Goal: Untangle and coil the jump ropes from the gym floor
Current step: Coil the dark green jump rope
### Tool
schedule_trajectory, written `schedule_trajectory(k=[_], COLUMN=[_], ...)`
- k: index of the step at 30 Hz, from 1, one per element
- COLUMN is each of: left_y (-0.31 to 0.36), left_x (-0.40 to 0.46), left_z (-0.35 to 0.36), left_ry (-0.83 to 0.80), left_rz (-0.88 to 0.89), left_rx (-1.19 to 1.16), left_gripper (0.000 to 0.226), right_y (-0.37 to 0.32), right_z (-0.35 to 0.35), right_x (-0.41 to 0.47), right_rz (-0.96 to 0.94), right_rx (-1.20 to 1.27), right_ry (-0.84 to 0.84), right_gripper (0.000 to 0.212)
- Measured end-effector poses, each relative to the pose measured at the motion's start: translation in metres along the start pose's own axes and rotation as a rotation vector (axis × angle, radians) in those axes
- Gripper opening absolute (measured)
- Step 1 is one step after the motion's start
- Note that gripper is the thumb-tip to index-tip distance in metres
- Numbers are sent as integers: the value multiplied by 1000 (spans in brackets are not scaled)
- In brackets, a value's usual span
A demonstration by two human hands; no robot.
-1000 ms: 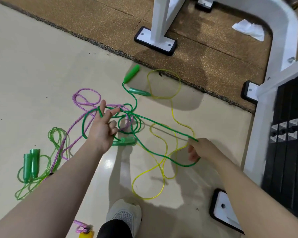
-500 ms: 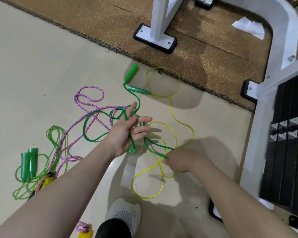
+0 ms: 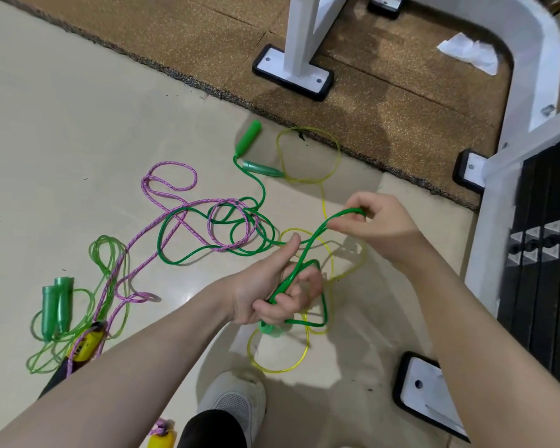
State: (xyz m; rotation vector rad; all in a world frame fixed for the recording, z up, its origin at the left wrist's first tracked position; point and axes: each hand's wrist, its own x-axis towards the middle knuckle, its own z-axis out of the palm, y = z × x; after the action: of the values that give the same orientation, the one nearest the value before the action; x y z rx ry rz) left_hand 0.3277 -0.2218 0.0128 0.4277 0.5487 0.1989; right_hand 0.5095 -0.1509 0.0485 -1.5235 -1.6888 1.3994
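A dark green jump rope (image 3: 175,253) lies tangled on the cream floor, its far handle (image 3: 248,137) near the mat edge. My left hand (image 3: 272,292) grips that rope's other handle and a loop of it, thumb up. My right hand (image 3: 372,221) pinches a raised bend of the same rope above the floor. A pink braided rope (image 3: 168,189) crosses the green one. A yellow rope (image 3: 307,147) lies under my hands, with a teal handle (image 3: 261,168) at its far end. A light green rope (image 3: 107,253) with paired handles (image 3: 55,305) lies at the left.
A brown speckled mat (image 3: 369,118) borders the floor at the back. White machine legs with black-edged feet (image 3: 291,72) stand on it, and another foot (image 3: 427,392) lies near right. A weight stack (image 3: 547,253) is at the right. My shoe (image 3: 233,402) is below.
My left hand closed round the green handle and rope and drew back toward me. My right hand rose up and right, lifting a bend of the green rope off the floor.
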Motion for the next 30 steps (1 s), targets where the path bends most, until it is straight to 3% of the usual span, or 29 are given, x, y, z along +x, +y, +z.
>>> schedule_trajectory(k=[2, 4, 5, 10, 11, 13, 16, 18, 20, 23, 26, 28, 30], left_y=[6, 12, 14, 16, 14, 12, 14, 12, 6, 4, 6, 9, 15], left_x=[-3, -5, -6, -3, -1, -3, -18, -25, -23, -15, -9, -10, -13], left_z=[5, 12, 14, 2, -8, -31, -58, -61, -50, -21, -6, 3, 7], left_ry=[-150, -182, -140, 452, 537, 723, 1003, 1053, 941, 660, 257, -38, -156], left_rz=[63, 221, 314, 571, 639, 787, 834, 753, 620, 303, 96, 120, 245], left_rx=[-3, 31, 2, -253, -371, -617, -567, -332, -168, 90, 169, 168, 138], left_gripper=[55, 39, 43, 59, 59, 62, 67, 69, 62, 46, 71, 68, 57], right_y=[19, 37, 42, 46, 38, 24, 5, -7, -15, -15, -2, 15, 36], right_z=[8, 21, 28, 32, 30, 28, 19, 10, 3, 1, 10, 20, 33], right_x=[-2, -6, -10, -23, -25, -28, -30, -31, -27, -12, 2, 6, 3], right_rz=[92, 248, 308, 387, 480, 666, 553, 342, 190, 84, 2, 74, 212], right_rx=[131, 308, 318, -477, -517, -446, -202, -28, 170, 439, 379, 311, 267], right_ry=[113, 34, -60, -709, -863, -1097, -1198, -1097, -814, -244, 224, 340, 261], right_gripper=[33, 23, 17, 9, 9, 29, 41, 31, 19, 18, 21, 22, 22])
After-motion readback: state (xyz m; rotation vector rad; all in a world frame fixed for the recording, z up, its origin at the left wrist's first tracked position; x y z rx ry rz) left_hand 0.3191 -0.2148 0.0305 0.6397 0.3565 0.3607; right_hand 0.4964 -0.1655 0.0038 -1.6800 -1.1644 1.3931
